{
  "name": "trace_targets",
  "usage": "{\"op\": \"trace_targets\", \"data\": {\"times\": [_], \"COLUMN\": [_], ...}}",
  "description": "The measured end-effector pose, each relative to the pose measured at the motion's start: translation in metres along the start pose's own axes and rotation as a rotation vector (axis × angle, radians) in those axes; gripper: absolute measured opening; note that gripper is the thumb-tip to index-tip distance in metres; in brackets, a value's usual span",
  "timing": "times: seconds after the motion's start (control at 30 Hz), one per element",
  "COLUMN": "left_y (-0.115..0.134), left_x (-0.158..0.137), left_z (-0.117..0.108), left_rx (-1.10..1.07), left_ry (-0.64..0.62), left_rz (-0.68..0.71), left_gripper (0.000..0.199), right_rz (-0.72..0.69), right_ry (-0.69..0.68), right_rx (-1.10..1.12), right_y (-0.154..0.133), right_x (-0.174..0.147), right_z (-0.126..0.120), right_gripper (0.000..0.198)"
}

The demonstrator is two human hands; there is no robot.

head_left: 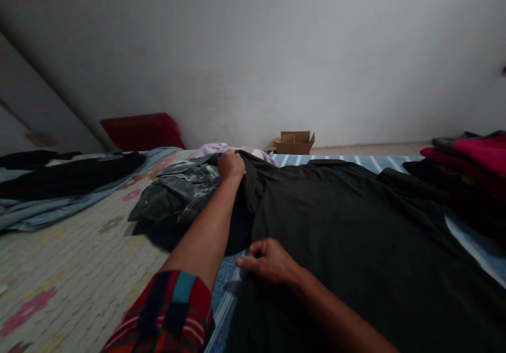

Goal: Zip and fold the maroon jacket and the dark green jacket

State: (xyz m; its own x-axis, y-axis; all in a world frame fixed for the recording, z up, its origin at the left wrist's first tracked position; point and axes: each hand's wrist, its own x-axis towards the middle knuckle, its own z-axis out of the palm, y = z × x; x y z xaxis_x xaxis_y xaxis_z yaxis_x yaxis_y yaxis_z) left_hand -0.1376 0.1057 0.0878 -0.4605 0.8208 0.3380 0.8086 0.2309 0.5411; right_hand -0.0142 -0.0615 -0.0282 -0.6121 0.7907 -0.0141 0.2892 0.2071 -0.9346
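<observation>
A dark shirt [336, 226] lies spread over the bed, its top edge towards the wall. My left hand [231, 164] reaches out to the shirt's upper left and is closed on the cloth there, at what looks like a sleeve. Nearer to me, my right hand [271, 261] hovers by the shirt's left side edge. Its fingers are loosely curled, the thumb stands apart, and no cloth shows between them. Left of the shirt, partly behind my left arm, is a pile of grey-black clothes [177, 189].
Red and dark folded clothes [480, 158] are stacked at the right. Black clothing [75, 176] lies at the far left on a light blue cloth [29, 216]. An open cardboard box [294, 145] and a red box-like object [142, 130] stand near the wall. A flowered mat [79, 268] covers the left side.
</observation>
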Motion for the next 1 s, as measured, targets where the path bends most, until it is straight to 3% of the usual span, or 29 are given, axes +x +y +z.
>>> {"op": "trace_targets", "data": {"times": [0.07,0.13,0.27,0.37,0.5,0.7,0.9,1.0], "left_y": [0.007,0.017,0.031,0.028,0.01,-0.022,-0.037,-0.043], "left_x": [0.001,-0.003,-0.016,-0.031,-0.06,-0.093,-0.095,-0.091], "left_z": [0.001,0.003,0.012,0.022,0.035,0.043,0.044,0.045], "left_rx": [-0.011,-0.013,0.03,0.077,0.233,0.424,0.425,0.405], "left_ry": [0.023,0.065,0.169,0.156,0.034,-0.435,-0.535,-0.533], "left_rz": [0.039,0.092,0.234,0.281,0.32,0.205,0.187,0.203], "left_gripper": [0.027,0.028,0.03,0.034,0.059,0.043,0.021,0.015], "right_rz": [0.054,0.056,0.032,0.027,0.04,0.011,-0.02,-0.094], "right_ry": [0.025,0.041,0.045,0.049,0.043,0.077,0.054,-0.006], "right_rx": [0.309,0.471,0.58,0.602,0.587,0.605,0.626,0.498], "right_y": [0.01,0.015,0.014,0.012,0.011,0.014,0.014,0.006], "right_x": [0.002,0.003,0.0,0.0,0.003,0.006,0.008,0.0], "right_z": [-0.002,-0.004,-0.006,-0.004,0.003,0.006,0.015,0.016], "right_gripper": [0.034,0.035,0.036,0.035,0.034,0.025,0.02,0.025]}}
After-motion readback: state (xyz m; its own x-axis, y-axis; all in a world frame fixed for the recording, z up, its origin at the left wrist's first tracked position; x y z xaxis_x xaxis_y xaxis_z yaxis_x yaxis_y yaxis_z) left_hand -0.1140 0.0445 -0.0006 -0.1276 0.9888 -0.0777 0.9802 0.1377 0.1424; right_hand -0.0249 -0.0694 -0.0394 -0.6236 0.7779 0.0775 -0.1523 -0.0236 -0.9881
